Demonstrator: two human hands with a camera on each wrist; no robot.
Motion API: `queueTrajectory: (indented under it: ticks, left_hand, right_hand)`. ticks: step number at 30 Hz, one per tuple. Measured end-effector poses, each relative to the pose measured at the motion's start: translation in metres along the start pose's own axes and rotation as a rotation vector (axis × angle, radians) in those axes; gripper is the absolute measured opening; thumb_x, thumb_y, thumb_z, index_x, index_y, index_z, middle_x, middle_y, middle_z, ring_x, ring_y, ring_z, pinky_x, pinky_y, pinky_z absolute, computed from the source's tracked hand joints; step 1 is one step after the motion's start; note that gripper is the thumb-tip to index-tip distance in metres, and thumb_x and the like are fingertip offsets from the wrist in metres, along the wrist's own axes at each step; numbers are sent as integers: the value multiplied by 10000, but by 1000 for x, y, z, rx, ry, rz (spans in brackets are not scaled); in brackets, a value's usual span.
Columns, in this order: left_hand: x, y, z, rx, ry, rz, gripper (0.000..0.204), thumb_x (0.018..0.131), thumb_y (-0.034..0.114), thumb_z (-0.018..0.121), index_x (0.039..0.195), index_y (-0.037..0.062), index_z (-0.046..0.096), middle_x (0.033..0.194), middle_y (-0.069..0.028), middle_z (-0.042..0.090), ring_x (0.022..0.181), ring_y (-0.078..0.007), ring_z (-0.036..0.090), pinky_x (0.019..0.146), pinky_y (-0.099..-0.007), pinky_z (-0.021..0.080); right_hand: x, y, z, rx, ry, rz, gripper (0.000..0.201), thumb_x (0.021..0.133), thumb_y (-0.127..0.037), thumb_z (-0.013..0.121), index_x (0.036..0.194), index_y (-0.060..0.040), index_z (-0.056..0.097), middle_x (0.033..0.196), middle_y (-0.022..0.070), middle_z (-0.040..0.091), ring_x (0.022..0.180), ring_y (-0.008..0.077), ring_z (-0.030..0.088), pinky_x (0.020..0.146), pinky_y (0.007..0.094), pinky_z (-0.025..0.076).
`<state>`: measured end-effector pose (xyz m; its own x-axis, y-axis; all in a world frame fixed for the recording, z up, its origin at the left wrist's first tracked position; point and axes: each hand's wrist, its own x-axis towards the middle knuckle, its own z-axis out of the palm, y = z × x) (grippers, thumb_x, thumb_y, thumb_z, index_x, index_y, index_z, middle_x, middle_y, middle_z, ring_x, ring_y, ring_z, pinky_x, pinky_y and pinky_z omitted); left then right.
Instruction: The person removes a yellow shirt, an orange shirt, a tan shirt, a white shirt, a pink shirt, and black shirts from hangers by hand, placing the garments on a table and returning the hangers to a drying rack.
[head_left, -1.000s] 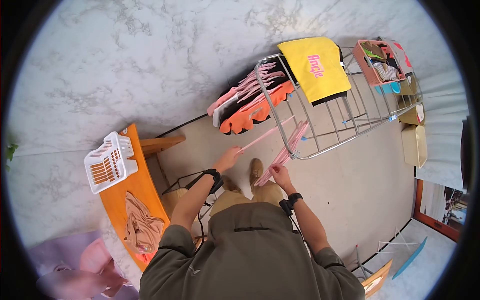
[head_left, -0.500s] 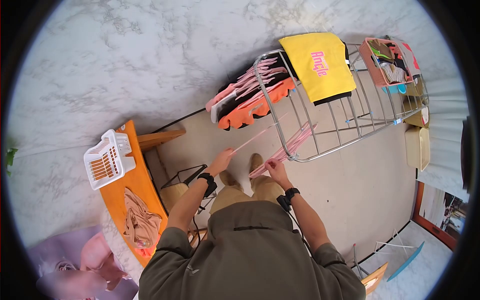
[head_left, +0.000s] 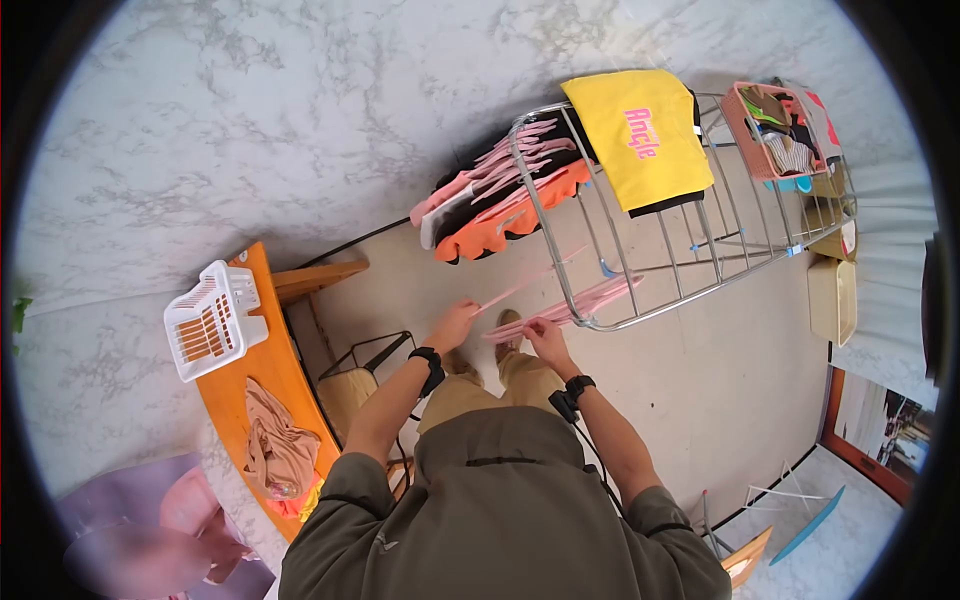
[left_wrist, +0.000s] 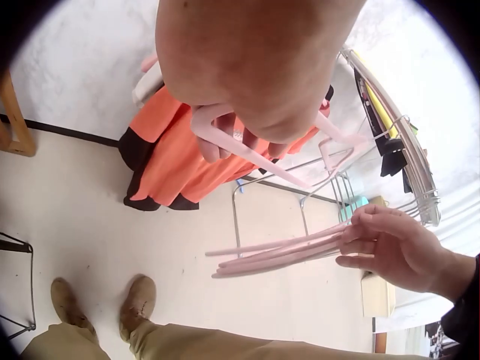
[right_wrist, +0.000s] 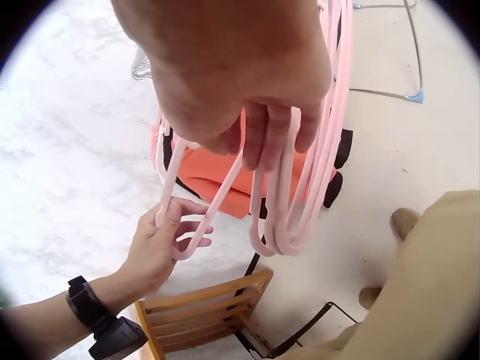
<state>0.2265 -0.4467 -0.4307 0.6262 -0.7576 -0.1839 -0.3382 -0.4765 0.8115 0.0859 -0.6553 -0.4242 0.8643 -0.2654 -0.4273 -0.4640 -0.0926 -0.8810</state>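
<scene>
Near the rack's end, my left hand (head_left: 456, 322) grips a single pink clothes hanger (right_wrist: 217, 199) at one corner of its frame. My right hand (head_left: 546, 340) holds a bunch of several pink hangers (left_wrist: 281, 256) around their frames, side by side. In the head view the bunch extends beneath the corner of the metal drying rack (head_left: 640, 316). Orange clothing (left_wrist: 187, 161) hangs behind the left hand, among other garments on pink hangers at the rack's end.
A yellow garment (head_left: 640, 140) drapes over the rack, with a pink basket (head_left: 742, 130) of clothes farther along. To the left, an orange wooden table (head_left: 225, 395) bears a white basket (head_left: 215, 320) and a crumpled tan garment (head_left: 280, 440). A chair (head_left: 350, 395) stands beside it.
The right hand has shifted slightly left, and its bunch of hangers has swung from steep to flatter in the head view. The left hand still holds the single hanger.
</scene>
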Motion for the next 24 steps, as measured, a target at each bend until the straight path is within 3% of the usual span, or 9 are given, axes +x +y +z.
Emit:
queueTrajectory:
  ticks: [2,4,8,11,15,19,24]
  left_hand:
    - [1,-5,-1,34,-1,-23,125,891,95,485,929,9,566,959,-197,568,871,-406,546,749,-418,458]
    - [-1,-13,4,-74,-20,-24,170,885,161,548,960,11,573,988,-188,564,908,-379,548,774,-394,454]
    - [5,-8,-7,-24,-97,-29,255,861,201,586,1017,5,534,1060,-209,531,992,-377,524,822,-409,433]
    - [29,-18,-15,-148,53,-85,336,842,212,612,1072,-3,495,1087,-222,507,1029,-382,502,856,-429,415]
    - [88,-1,-41,131,358,-64,414,793,68,590,1166,7,421,1118,-231,484,980,-434,513,812,-477,443]
    - [133,-22,-40,279,380,-121,478,766,29,582,1197,-4,377,1122,-234,476,1009,-434,507,804,-492,460]
    - [152,-12,-50,384,464,-256,456,744,39,615,1154,17,417,1030,-192,490,978,-397,509,772,-481,468]
  right_hand:
    - [7,-5,3,16,-20,-8,224,841,-108,605,1008,40,590,776,102,657,702,142,619,654,266,489]
    - [1,-15,3,6,33,131,314,842,-107,587,1117,36,538,762,107,656,678,144,624,625,259,493]
    - [12,-2,7,6,-30,169,366,842,-107,569,1175,30,501,761,110,658,665,146,632,600,251,496]
    - [17,-8,9,35,-84,195,342,850,-114,558,1157,28,514,781,102,664,696,150,643,611,250,503]
    - [17,-12,10,121,-102,227,295,867,-121,541,1129,15,535,823,90,668,727,144,640,621,255,503]
    - [18,-17,6,199,-112,262,255,879,-123,537,1104,-3,554,858,86,664,739,141,629,638,257,502]
    - [14,-31,-2,302,-146,279,227,889,-113,532,1091,-13,562,874,77,658,743,129,613,673,255,499]
